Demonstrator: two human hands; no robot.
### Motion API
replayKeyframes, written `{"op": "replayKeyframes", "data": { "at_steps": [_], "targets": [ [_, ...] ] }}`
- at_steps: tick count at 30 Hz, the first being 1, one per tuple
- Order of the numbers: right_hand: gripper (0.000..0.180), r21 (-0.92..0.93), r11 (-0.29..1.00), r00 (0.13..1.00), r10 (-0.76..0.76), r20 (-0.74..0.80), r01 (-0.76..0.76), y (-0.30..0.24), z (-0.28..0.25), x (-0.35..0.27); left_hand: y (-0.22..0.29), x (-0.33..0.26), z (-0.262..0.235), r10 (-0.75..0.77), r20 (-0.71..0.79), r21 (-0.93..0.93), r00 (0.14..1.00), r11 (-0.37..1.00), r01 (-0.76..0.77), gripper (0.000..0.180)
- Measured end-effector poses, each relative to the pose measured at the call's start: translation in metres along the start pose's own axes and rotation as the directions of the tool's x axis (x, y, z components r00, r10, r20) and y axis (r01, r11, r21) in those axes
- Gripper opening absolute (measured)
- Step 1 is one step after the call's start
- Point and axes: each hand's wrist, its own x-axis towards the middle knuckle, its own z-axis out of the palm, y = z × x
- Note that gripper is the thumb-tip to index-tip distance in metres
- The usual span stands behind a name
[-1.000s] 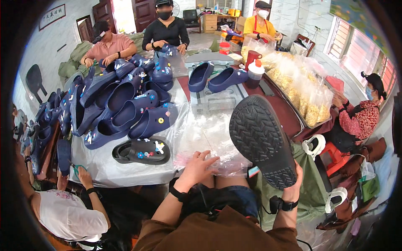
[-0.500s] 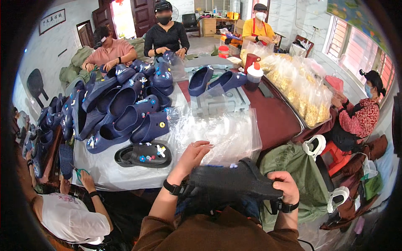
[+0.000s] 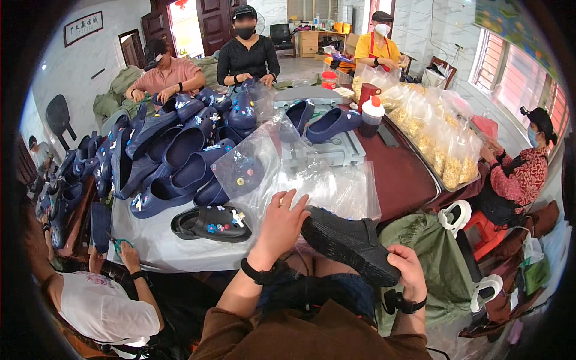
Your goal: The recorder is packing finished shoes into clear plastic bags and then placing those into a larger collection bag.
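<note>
You are holding a black clog (image 3: 351, 243) low in front of your body, with its sole side turned up toward you. Your right hand (image 3: 409, 271) is gripping the clog at its near end, the fingers curling around the edge. Your left hand (image 3: 281, 225) is resting against the other end of the clog, with the fingers spread and partly open, so it is touching more than clenching. Just beyond your left hand a stack of clear plastic bags (image 3: 324, 189) is lying on the table edge (image 3: 180, 255), and one bag is standing up a little with some small charms showing through it. To the left of your left hand, a pair of black sandals with coloured charms (image 3: 211, 223) is lying flat. Farther out on the same side, a big pile of navy blue clogs (image 3: 174, 156) is spreading over the table. Beside your right hand, a green bag with white handles (image 3: 435, 264) is hanging open.
</note>
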Motion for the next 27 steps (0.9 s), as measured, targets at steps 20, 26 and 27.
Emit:
{"op": "replayKeyframes", "data": {
  "at_steps": [20,26,27],
  "targets": [
    [0.026,0.122,0.992,0.999,-0.019,0.029,0.016,-0.001,-0.018,0.000,-0.051,-0.005,0.052,-0.083,0.416,-0.694,0.905,0.614,0.376,0.041],
    [0.013,-0.050,0.998,0.997,-0.052,-0.055,0.049,0.002,-0.008,-0.002,-0.022,0.007,0.021,-0.054,0.245,-0.349,0.968,0.927,0.140,0.039],
    [0.013,-0.122,0.988,0.995,-0.095,-0.039,0.089,0.004,-0.003,-0.003,-0.014,0.007,0.018,-0.083,0.302,-0.317,0.950,0.931,0.182,0.039]
  ]
}}
